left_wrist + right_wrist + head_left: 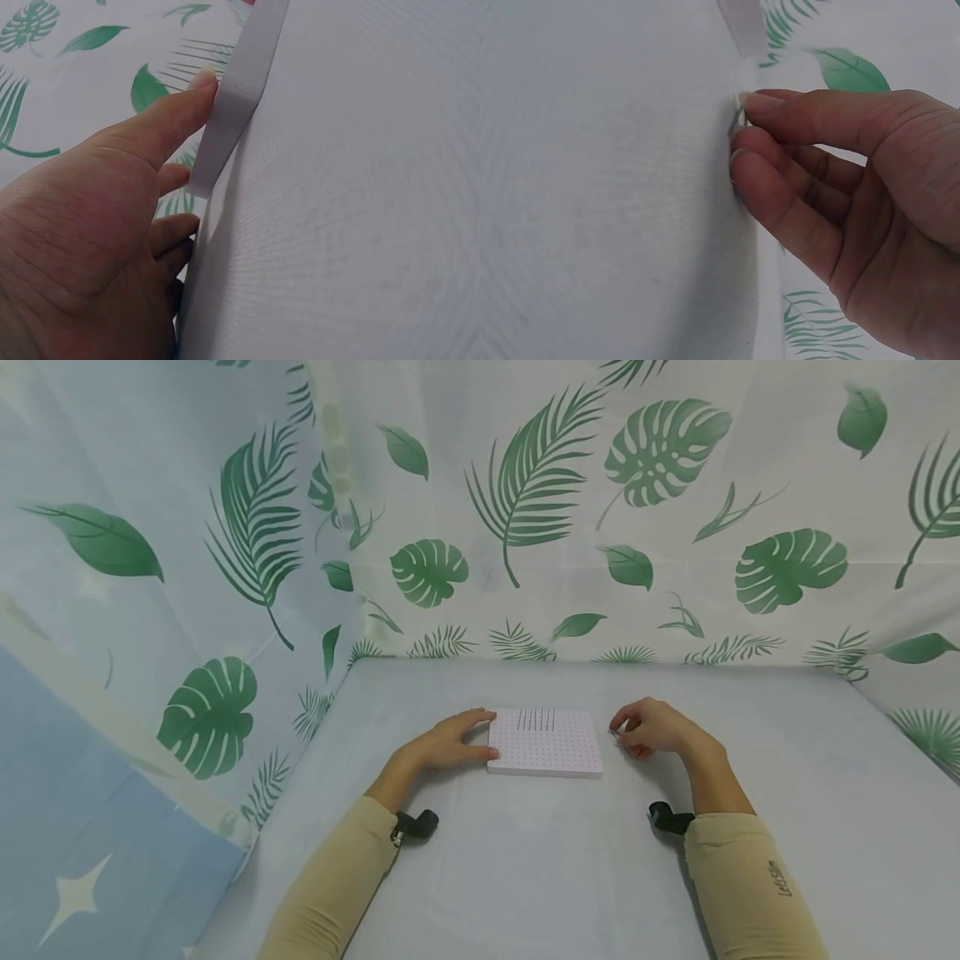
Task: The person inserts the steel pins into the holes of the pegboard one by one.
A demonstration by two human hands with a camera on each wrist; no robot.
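Note:
A white pegboard [543, 752] with a grid of small holes lies flat on the table. Several thin dark metal pins [536, 720] stand in a row near its far edge. My left hand [444, 743] rests at the board's left edge, thumb and forefinger extended and spread apart. The left wrist view shows the thumb [176, 116] against the board's side [240, 90]. To the right of the board, apart from it, my right hand [654, 727] pinches a small thin metal pin [736, 120] between thumb and fingertips, just above the table. The fingers partly hide that pin.
A white cloth covers the table [525, 860]. Leaf-printed curtains [555, 527] hang behind and on the left side. Black wrist cameras [424, 824] sit at both sleeve ends.

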